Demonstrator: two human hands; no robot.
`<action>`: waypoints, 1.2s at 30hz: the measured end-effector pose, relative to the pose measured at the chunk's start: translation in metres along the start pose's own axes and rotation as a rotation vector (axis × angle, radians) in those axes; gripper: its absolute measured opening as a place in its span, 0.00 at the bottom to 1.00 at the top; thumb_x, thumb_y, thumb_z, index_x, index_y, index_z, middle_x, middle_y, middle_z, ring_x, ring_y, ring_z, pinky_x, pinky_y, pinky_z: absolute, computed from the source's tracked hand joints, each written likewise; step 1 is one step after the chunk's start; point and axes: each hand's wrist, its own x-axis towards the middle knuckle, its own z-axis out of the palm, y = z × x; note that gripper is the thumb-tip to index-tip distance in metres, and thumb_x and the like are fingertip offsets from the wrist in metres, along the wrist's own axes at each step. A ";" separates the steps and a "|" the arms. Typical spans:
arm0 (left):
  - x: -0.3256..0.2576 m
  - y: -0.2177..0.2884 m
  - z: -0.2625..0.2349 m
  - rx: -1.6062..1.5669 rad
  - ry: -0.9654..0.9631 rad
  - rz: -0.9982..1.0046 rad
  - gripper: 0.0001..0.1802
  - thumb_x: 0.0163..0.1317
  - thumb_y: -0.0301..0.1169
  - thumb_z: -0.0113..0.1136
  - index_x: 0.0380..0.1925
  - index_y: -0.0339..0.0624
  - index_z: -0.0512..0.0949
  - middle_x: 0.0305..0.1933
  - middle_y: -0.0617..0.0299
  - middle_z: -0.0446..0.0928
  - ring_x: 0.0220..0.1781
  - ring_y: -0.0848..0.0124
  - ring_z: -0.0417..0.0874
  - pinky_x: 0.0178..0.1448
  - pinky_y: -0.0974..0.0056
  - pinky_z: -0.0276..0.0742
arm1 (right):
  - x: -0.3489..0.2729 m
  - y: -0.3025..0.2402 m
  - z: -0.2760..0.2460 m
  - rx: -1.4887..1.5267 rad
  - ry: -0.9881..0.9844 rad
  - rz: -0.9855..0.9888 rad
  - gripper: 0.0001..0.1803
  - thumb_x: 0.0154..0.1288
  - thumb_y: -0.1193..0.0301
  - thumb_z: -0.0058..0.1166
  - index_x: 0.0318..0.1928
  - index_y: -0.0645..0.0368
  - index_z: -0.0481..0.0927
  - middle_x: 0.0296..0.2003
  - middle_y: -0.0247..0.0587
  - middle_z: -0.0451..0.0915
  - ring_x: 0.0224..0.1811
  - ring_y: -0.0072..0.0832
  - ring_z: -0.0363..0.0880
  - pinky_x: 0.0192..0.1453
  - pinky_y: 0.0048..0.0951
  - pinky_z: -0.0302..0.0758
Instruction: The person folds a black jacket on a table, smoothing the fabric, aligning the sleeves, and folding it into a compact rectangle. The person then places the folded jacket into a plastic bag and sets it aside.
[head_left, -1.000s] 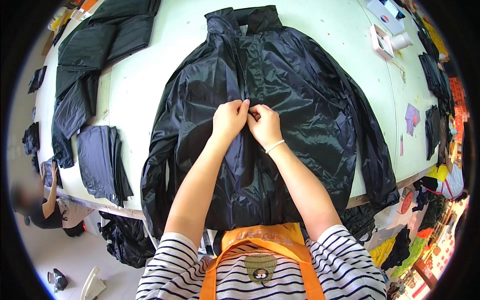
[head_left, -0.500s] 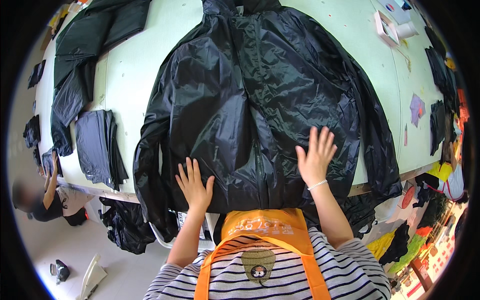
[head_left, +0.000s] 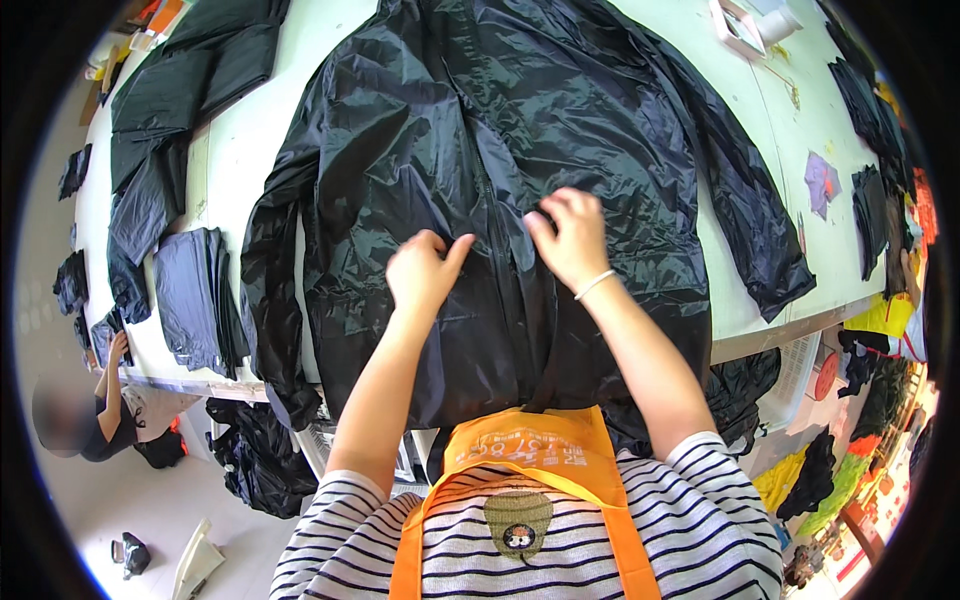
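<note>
A shiny black jacket (head_left: pixel 560 110) lies spread front-up on a pale green table (head_left: pixel 240 150), its hem hanging over the near edge. My left hand (head_left: pixel 425 272) rests on the left front panel beside the centre zip (head_left: pixel 492 230), fingers curled into the fabric and thumb raised. Just right of the zip, my right hand (head_left: pixel 566 236), with a thin white bracelet at the wrist, pinches the cloth with bent fingers. Both forearms reach up from my striped shirt and orange apron (head_left: pixel 520 450).
A folded stack of dark garments (head_left: pixel 192 300) and more black jackets (head_left: pixel 170 100) lie at the table's left. Dark fabric pieces (head_left: pixel 872 100), a purple scrap (head_left: pixel 822 182) and white items (head_left: pixel 752 20) sit at the right. Another person (head_left: pixel 95 420) crouches lower left beside black bundles (head_left: pixel 250 455).
Both hands have moved up from the hem, where they lay flat and spread, to the middle of the jacket beside the zip, fingers now curled into the fabric.
</note>
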 end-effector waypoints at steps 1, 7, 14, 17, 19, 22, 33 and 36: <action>0.003 0.011 0.005 0.030 -0.077 -0.060 0.29 0.52 0.57 0.62 0.20 0.37 0.80 0.22 0.51 0.80 0.28 0.55 0.83 0.34 0.56 0.76 | -0.008 -0.010 0.008 0.055 -0.045 0.078 0.16 0.55 0.60 0.62 0.34 0.62 0.81 0.39 0.46 0.77 0.47 0.44 0.72 0.52 0.41 0.70; 0.025 0.016 0.018 -0.008 -0.261 0.037 0.25 0.54 0.50 0.61 0.17 0.35 0.80 0.19 0.49 0.79 0.25 0.55 0.82 0.33 0.56 0.77 | -0.006 -0.049 0.016 0.620 -0.131 0.478 0.12 0.52 0.72 0.65 0.33 0.65 0.78 0.24 0.46 0.81 0.25 0.35 0.81 0.32 0.31 0.76; 0.014 -0.005 0.015 -0.731 -0.419 -0.085 0.20 0.64 0.38 0.57 0.18 0.35 0.77 0.16 0.63 0.76 0.18 0.78 0.72 0.24 0.69 0.66 | -0.021 -0.069 0.028 0.495 -0.151 0.333 0.11 0.52 0.82 0.60 0.38 0.64 0.79 0.30 0.46 0.82 0.32 0.34 0.83 0.38 0.29 0.79; 0.013 -0.003 0.013 -0.737 -0.394 -0.065 0.20 0.64 0.39 0.57 0.17 0.35 0.76 0.17 0.61 0.77 0.19 0.77 0.73 0.25 0.68 0.67 | -0.019 -0.074 0.019 0.651 -0.171 0.486 0.11 0.51 0.81 0.61 0.38 0.62 0.79 0.30 0.46 0.82 0.35 0.39 0.83 0.40 0.31 0.78; 0.010 0.000 0.011 -0.737 -0.376 -0.067 0.21 0.64 0.38 0.57 0.17 0.35 0.75 0.17 0.62 0.76 0.19 0.77 0.73 0.25 0.69 0.67 | -0.020 -0.077 0.017 0.738 -0.139 0.520 0.12 0.50 0.80 0.63 0.37 0.62 0.79 0.30 0.45 0.83 0.34 0.36 0.84 0.40 0.30 0.78; 0.007 0.003 0.013 -0.731 -0.290 -0.009 0.20 0.64 0.37 0.58 0.16 0.36 0.74 0.17 0.62 0.76 0.18 0.78 0.72 0.23 0.70 0.65 | -0.021 -0.081 0.013 0.667 -0.146 0.424 0.13 0.48 0.79 0.65 0.36 0.62 0.78 0.28 0.43 0.82 0.31 0.33 0.83 0.39 0.29 0.78; -0.091 -0.011 -0.001 -0.436 0.074 0.058 0.23 0.65 0.41 0.57 0.18 0.34 0.80 0.14 0.59 0.76 0.16 0.73 0.77 0.24 0.67 0.69 | -0.027 -0.051 0.045 0.716 -0.160 0.533 0.12 0.47 0.81 0.65 0.32 0.62 0.75 0.24 0.37 0.78 0.25 0.23 0.76 0.33 0.25 0.74; -0.175 -0.040 0.017 -0.490 -0.242 -0.293 0.27 0.64 0.45 0.57 0.13 0.35 0.79 0.10 0.62 0.73 0.13 0.76 0.73 0.21 0.69 0.67 | -0.040 -0.052 0.049 0.648 -0.149 0.375 0.18 0.52 0.76 0.65 0.42 0.62 0.73 0.31 0.43 0.79 0.32 0.32 0.78 0.40 0.30 0.76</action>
